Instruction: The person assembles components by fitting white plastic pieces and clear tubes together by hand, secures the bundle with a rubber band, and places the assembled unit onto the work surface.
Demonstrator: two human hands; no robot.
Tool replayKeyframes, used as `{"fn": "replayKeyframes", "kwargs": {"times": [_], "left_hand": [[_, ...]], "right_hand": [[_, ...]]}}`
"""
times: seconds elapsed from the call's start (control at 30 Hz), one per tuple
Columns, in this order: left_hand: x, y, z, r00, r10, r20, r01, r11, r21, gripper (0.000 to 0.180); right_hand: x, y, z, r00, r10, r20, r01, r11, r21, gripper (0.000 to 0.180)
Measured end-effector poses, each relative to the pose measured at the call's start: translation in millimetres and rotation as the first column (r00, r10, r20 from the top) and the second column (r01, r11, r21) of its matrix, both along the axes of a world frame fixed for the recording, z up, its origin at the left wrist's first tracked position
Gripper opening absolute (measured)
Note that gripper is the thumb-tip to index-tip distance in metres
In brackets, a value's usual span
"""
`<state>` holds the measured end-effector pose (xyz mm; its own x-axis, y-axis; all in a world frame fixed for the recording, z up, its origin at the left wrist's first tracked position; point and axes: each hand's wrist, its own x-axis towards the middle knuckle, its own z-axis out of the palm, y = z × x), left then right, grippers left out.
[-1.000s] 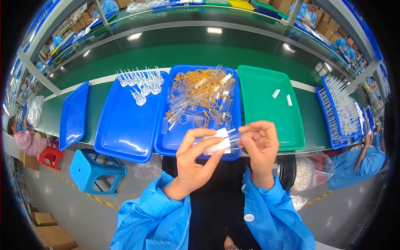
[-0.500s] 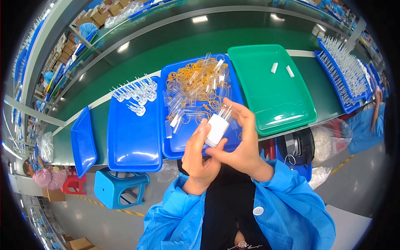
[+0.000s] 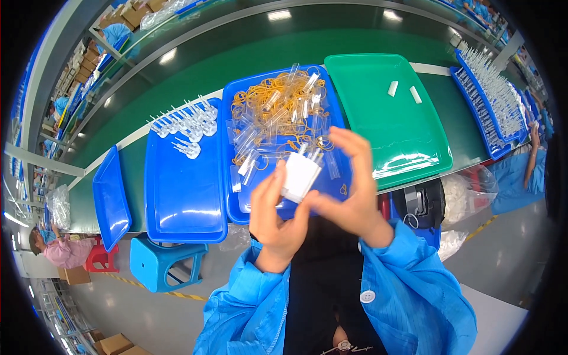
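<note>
My left hand (image 3: 275,222) is closed on a white block (image 3: 300,176) with several thin prongs at its far end, held above the near part of the middle blue tray (image 3: 236,201). Close by on the right, my right hand (image 3: 355,189) is slightly blurred, its fingers spread apart. Its thumb tip is at the block's lower edge; whether it touches cannot be made out. Beyond the hands, orange rubber bands (image 3: 257,97) and short clear tubes (image 3: 251,139) lie heaped in the tray.
On the left blue tray (image 3: 183,201) stand several white pronged pieces (image 3: 186,121). A smaller blue tray (image 3: 112,201) sits farther left. To the right, a green tray (image 3: 402,130) holds two white pieces. Racks of pronged parts (image 3: 491,94) stand far right; a blue stool (image 3: 160,263) is below.
My right hand's fingers have moved off the prongs, spreading away to the right and upward. The block stays in my left hand, shifted slightly left. The view has shifted a little.
</note>
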<state>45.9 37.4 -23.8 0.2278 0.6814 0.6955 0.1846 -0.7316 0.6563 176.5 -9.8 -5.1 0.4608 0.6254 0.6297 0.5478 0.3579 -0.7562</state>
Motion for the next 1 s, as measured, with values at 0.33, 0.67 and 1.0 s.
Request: {"fn": "replayKeyframes", "kwargs": {"times": [0.33,0.67,1.0], "left_hand": [[-6.6,0.8,3.0,0.908,-0.198,0.370,0.322,0.894,-0.311,0.035],[-8.9,-4.8,0.9,0.870,-0.328,0.367,0.436,0.860,-0.264,0.027],[-7.4,-7.2,10.0,0.966,-0.235,0.108,0.246,0.963,-0.112,0.031]], "right_hand": [[34.0,3.3,-34.8,0.820,0.014,0.572,0.286,0.856,-0.431,0.038],[31.4,-8.9,11.3,0.803,0.501,-0.323,-0.549,0.832,-0.075,0.029],[25.4,-17.6,7.9,0.730,0.552,-0.404,-0.591,0.806,0.034,0.030]]}}
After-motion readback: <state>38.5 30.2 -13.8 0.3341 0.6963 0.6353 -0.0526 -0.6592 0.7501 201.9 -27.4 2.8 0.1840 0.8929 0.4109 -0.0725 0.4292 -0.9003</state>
